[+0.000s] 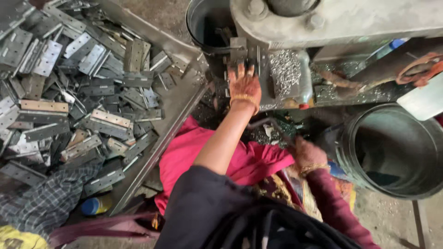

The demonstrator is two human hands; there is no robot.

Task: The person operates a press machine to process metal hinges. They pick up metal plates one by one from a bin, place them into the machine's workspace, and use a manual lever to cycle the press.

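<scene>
- Left hand (244, 85): fingers spread flat on steel hinge (240, 54) at machine (332, 20).
- Right hand (307, 154): closed round thin bent metal lever (270, 123).
- Far left of hands: tray (177, 99) w/ heaped flat grey hinges (83, 101).
- Right: round metal drum (392, 150).

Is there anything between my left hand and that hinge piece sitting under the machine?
Nothing visible does. The left hand already rests its fingertips on the hinge piece at the machine. The right hand grips a bent metal handle.
</scene>
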